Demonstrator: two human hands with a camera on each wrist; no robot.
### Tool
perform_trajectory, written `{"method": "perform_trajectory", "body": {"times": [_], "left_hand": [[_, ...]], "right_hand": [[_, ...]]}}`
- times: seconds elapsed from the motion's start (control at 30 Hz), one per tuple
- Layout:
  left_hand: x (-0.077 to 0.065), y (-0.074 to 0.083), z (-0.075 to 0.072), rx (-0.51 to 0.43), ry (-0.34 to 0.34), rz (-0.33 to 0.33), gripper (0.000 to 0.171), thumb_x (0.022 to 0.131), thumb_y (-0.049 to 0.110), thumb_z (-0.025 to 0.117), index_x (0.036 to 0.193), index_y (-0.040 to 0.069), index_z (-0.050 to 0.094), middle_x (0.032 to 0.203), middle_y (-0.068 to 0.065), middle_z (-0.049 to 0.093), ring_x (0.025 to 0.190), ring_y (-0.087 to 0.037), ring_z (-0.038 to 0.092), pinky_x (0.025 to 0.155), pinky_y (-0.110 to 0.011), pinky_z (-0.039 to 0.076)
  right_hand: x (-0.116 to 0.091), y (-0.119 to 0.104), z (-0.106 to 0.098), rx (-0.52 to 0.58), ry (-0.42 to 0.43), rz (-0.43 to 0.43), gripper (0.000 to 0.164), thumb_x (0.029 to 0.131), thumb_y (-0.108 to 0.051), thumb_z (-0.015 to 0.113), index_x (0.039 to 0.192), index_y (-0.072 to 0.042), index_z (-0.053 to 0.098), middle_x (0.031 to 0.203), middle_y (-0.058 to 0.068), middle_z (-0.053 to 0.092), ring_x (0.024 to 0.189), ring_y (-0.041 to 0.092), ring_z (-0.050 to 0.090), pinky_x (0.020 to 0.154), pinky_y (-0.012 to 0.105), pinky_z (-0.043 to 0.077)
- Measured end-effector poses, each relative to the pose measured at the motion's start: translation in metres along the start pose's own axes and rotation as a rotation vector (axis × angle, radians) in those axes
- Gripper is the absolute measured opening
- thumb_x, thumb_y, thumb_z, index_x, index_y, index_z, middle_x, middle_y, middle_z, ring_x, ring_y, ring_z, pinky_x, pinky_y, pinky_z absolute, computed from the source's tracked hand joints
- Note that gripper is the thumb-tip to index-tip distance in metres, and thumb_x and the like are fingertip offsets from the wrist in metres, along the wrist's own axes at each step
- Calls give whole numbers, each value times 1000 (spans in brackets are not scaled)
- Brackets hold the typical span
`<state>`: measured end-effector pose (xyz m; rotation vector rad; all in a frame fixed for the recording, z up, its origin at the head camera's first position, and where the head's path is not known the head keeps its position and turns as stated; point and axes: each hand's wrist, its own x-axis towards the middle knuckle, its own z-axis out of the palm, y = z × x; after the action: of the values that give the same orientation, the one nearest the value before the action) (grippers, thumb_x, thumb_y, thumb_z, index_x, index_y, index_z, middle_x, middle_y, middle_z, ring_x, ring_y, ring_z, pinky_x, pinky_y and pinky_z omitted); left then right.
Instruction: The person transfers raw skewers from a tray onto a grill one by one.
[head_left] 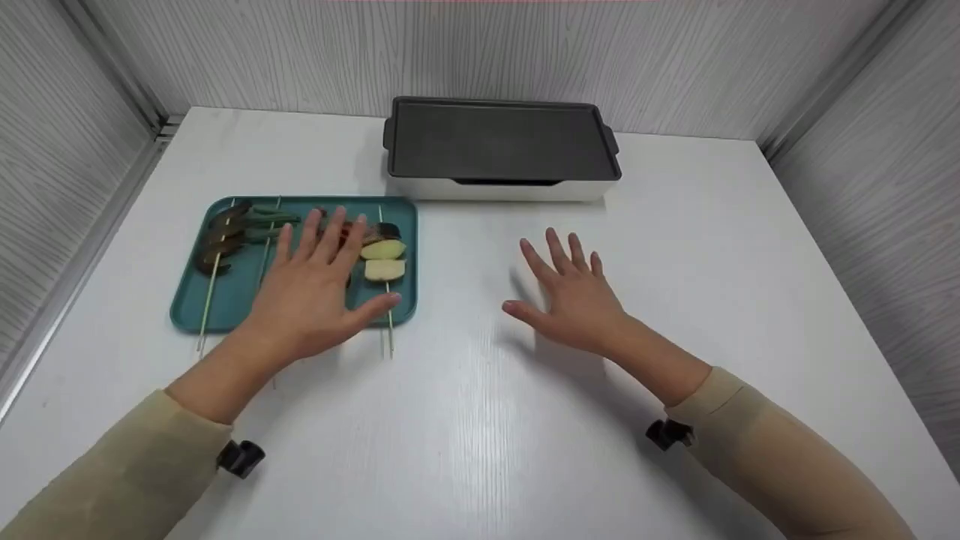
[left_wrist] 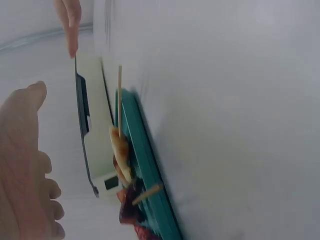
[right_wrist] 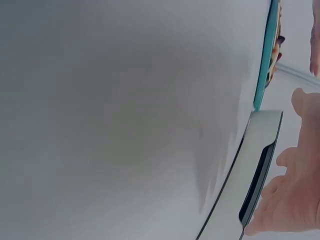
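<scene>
My left hand [head_left: 311, 292], fingers spread, hovers over the teal tray [head_left: 238, 304] and hides part of it. Several food skewers lie on that tray. At its left is a skewer of dark brown curved pieces [head_left: 223, 244], with green bean-like pods [head_left: 270, 217] beside it. Toward the right edge, another skewer carries a pale block [head_left: 385, 271] and a yellow-green slice [head_left: 384, 250]. My right hand [head_left: 581, 304], also spread and holding nothing, is above the white table right of the tray, its shadow falling below. In the left wrist view, skewer sticks poke past the tray rim [left_wrist: 150, 160].
A griddle with a flat black plate [head_left: 502, 139] and white base [head_left: 427, 189] stands at the table's back, behind both hands. Grey wood-grain panels [head_left: 262, 60] enclose the white table [head_left: 465, 420] at the back and sides. Stick ends overhang the tray's front edge.
</scene>
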<state>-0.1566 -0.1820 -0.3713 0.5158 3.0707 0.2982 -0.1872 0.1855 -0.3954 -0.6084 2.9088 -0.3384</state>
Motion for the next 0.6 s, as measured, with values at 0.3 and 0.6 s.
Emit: {"method": "perform_trajectory", "body": {"times": [0.3, 0.6], "left_hand": [[-39, -71, -14, -21, 35, -43, 104, 103, 71, 49, 171, 6, 4, 175, -26, 4, 159, -51, -1, 125, -67, -5], [-67, -130, -13, -48, 29, -92, 99, 106, 63, 50, 171, 4, 4, 173, -31, 7, 158, -54, 0, 124, -69, -7]], "right_hand": [[13, -43, 7, -17, -67, -115, 93, 99, -80, 43, 172, -32, 9, 178, 8, -4, 163, 36, -5, 127, 65, 5], [20, -72, 20, -18, -138, -261, 92, 100, -79, 41, 172, -31, 13, 179, 7, 0, 163, 36, -2, 127, 66, 11]]}}
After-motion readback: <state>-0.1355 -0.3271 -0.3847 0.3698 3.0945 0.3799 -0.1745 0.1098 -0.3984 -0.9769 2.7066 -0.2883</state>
